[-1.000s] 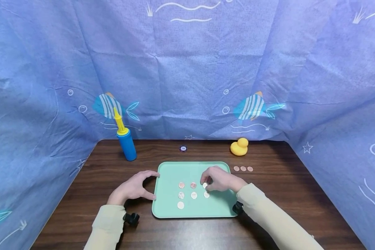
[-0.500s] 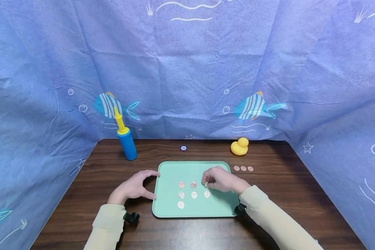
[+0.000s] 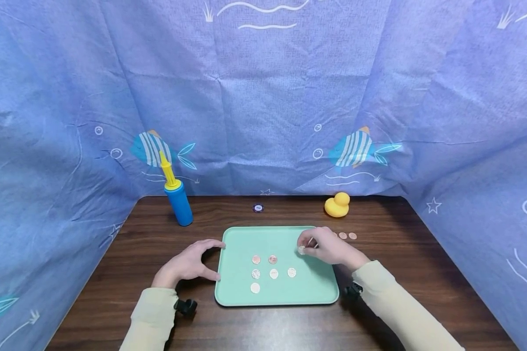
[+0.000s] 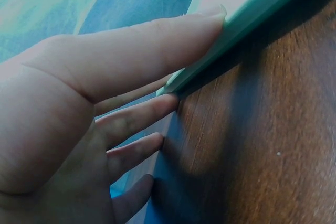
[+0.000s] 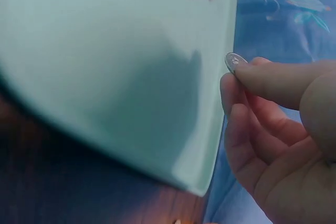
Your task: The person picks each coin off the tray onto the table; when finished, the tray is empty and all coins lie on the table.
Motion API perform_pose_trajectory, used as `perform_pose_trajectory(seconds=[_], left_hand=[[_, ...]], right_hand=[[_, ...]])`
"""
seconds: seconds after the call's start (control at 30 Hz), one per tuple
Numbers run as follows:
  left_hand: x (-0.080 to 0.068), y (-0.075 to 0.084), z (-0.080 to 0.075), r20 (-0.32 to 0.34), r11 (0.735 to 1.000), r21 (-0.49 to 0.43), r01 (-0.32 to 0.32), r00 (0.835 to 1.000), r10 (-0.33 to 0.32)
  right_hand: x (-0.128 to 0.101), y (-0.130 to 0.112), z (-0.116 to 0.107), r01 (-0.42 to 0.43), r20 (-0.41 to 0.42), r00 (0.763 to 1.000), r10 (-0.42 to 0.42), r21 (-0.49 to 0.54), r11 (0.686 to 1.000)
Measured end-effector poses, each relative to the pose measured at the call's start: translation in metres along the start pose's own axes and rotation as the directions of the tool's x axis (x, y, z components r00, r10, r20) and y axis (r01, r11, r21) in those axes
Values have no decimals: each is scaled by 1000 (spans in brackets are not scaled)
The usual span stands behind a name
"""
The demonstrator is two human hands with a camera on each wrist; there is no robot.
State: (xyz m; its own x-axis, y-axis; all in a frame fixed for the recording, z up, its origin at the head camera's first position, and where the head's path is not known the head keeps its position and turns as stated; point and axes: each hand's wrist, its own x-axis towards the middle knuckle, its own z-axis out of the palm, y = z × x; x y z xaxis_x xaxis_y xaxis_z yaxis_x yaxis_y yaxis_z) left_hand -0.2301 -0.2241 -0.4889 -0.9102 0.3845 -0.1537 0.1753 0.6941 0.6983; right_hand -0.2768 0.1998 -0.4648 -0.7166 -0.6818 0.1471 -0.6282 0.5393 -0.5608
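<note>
The right hand [image 3: 329, 248] pinches a small silvery coin [image 3: 301, 250] between thumb and fingertips, lifted just above the far right part of the shallow mint-green plastic tray [image 3: 237, 292]. Left of that hand, six more coins [image 3: 273, 273] lie flat in the tray: two coppery ones farthest from the person, three pale ones nearer, one alone nearest. The left hand [image 3: 186, 265] rests on the dark wooden table [image 3: 114, 273], thumb and fingers relaxed and spread against the tray's left rim. Beyond the right hand, loose copper coins [image 3: 348, 236] lie on the table.
</note>
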Motion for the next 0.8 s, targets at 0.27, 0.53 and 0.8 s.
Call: perform_pose_trajectory(seconds=[0.27,0.53,0.8], left_hand=[[0,0,-1,-5,1000,9,-4,1000,4],[0,-1,0,-5,1000,3,-5,1000,5],[-1,-1,-1,0,1000,6,-17,1000,17]], right_hand=[[-20,14,-21,-60,-89,994,60,2,998],[-36,29,-33,-164,-188,969,161,-4,986],[-52,44,-36,-222,-253,945,205,-43,974]])
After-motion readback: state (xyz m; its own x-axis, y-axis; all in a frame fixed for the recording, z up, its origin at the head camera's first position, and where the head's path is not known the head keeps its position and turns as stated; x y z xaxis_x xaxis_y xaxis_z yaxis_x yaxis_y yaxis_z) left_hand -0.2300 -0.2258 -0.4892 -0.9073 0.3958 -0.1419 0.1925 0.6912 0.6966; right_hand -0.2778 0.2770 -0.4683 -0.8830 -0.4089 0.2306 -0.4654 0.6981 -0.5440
